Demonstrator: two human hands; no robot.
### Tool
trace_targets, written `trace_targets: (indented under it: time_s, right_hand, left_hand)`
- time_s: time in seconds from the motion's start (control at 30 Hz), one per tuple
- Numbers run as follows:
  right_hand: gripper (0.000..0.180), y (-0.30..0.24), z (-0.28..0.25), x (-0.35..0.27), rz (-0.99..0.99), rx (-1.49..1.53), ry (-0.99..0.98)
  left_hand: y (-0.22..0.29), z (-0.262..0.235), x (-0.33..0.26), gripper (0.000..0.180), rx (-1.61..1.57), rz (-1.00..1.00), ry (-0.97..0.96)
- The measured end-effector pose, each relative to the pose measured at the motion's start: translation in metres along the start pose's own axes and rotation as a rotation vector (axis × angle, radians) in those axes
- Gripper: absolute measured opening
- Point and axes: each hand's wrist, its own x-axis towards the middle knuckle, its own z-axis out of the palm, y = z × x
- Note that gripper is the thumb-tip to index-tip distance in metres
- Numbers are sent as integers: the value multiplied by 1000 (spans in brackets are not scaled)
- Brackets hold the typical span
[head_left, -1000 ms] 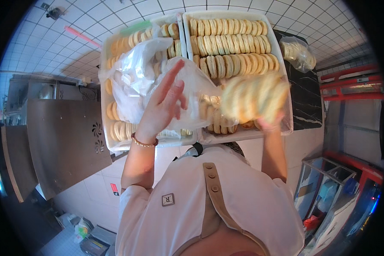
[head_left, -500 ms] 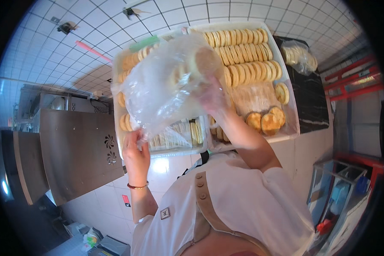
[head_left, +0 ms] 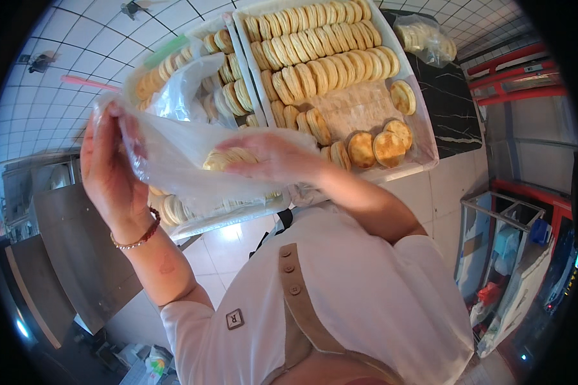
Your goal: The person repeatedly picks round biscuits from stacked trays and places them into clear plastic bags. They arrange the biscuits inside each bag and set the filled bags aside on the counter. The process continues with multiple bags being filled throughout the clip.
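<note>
A clear plastic bag [head_left: 180, 151] is stretched between my hands above the trays. My left hand [head_left: 112, 170] is closed on the bag's upper left edge, raised at the left. Blurred by motion, my right hand [head_left: 273, 156] is at the bag's right side, closed round a few round flatbreads [head_left: 228, 158]. Film covers part of that hand; how far it reaches inside I cannot tell. Beyond it, rows of flatbreads [head_left: 327, 67] stand on edge in the right white tray [head_left: 424, 144]. Three flatbreads [head_left: 390, 149] lie flat, golden side up, near its front corner.
A left tray [head_left: 237, 221] with more flatbreads and crumpled film lies under the bag. Bagged flatbreads [head_left: 424, 40] rest on a black marble-patterned counter [head_left: 446, 102] at the right. A brown cabinet [head_left: 77, 237] stands left, a glass-sided rack [head_left: 501, 256] at lower right.
My left hand has risen and moved left with the bag's edge. My right hand has come left and lower, and the bag, bulging before, is now drawn out sideways. The view has shifted.
</note>
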Motion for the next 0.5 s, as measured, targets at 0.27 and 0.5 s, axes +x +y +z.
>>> trace_targets:
  time_s: [0.27, 0.5]
  right_hand:
    - [95, 111, -63, -46, 793, -697, 305]
    - [66, 141, -70, -58, 520, -726, 395]
  left_hand:
    - [31, -12, -25, 44, -249, -5, -415]
    - [58, -8, -49, 47, 395, -52, -390]
